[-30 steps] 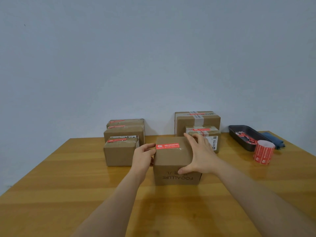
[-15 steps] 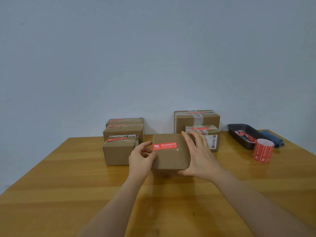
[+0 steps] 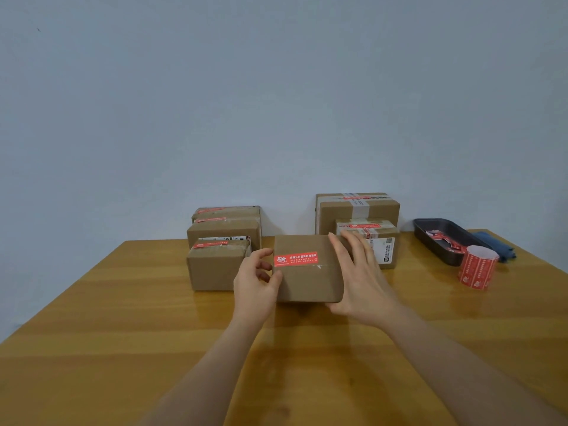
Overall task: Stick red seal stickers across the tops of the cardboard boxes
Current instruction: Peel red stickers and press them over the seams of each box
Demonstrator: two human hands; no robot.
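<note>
A small cardboard box (image 3: 307, 281) is lifted off the wooden table (image 3: 123, 333) and tipped so its top faces me. A red seal sticker (image 3: 295, 259) lies across that top. My left hand (image 3: 255, 287) grips the box's left edge, thumb on the top face and fingers curled beside it. My right hand (image 3: 359, 278) holds the right side, fingers lying along it and thumb hooked under the lower corner. A red sticker roll (image 3: 478, 267) stands on the table at the right.
Stickered boxes stand behind: a stack at the left (image 3: 224, 230) with one in front (image 3: 212, 269), and a large taped box (image 3: 358, 210) with a smaller one (image 3: 381, 241) at the right. A black tray (image 3: 442, 238) with red scraps and a blue cloth (image 3: 495, 244) lie far right.
The box stood on the table a second ago; both hands have lifted it and tipped its stickered top toward me. The printed front face no longer shows.
</note>
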